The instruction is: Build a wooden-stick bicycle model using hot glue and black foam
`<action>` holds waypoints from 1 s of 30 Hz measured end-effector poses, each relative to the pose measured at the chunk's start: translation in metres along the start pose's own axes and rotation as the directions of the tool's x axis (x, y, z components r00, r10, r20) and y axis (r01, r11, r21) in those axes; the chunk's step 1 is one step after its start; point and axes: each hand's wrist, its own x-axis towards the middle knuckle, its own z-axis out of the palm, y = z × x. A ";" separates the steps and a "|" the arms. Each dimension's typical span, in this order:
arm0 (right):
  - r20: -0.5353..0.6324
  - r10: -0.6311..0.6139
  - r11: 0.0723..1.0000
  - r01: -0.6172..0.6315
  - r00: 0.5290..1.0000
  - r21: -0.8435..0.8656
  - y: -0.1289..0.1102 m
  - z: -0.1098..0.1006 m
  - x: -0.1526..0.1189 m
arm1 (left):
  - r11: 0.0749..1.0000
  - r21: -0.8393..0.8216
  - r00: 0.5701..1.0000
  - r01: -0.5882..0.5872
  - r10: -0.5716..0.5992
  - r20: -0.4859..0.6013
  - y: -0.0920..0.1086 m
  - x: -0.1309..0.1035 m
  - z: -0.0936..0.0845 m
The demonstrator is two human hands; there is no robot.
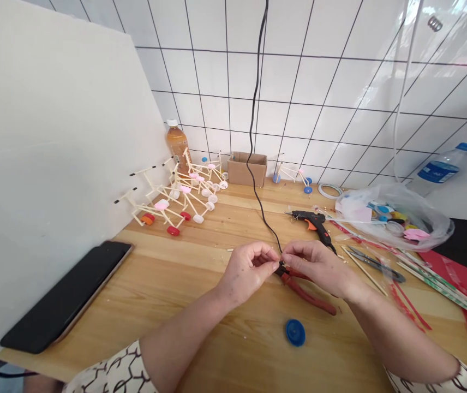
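Observation:
My left hand (246, 273) and my right hand (320, 267) meet fingertip to fingertip at the middle of the table. Both are closed in a pinch; whatever lies between the fingers is too small to make out. Directly below them rest pliers with red handles (311, 297), their jaws partly hidden by my fingers. A blue bottle cap (295, 332) lies closer to me, apart from both hands. Beyond my right hand a black glue gun (313, 219) with an orange trigger lies on its side.
Several stick models with bottle-cap wheels (185, 189) stand at the left, by an orange drink bottle (178, 144). A cardboard box (246, 169) sits against the tiles. Rightward are a plastic bag of caps (433, 218), scissors (375, 263) and sticks. A phone (70, 295) lies left.

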 end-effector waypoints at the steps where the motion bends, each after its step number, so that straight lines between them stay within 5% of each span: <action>1: 0.000 0.003 1.000 -0.003 1.000 0.006 0.000 0.000 0.000 | 1.000 0.006 1.000 -0.008 0.008 -0.002 -0.001 0.000 0.000; 18: 0.020 0.088 0.994 -0.090 0.996 0.066 0.007 -0.002 0.001 | 0.994 0.076 0.996 -0.077 0.081 -0.045 -0.004 -0.002 0.002; 30: -0.040 0.023 0.997 -0.026 0.999 -0.067 0.013 -0.009 0.003 | 0.931 0.240 0.953 -0.276 0.297 -0.056 -0.004 -0.003 0.002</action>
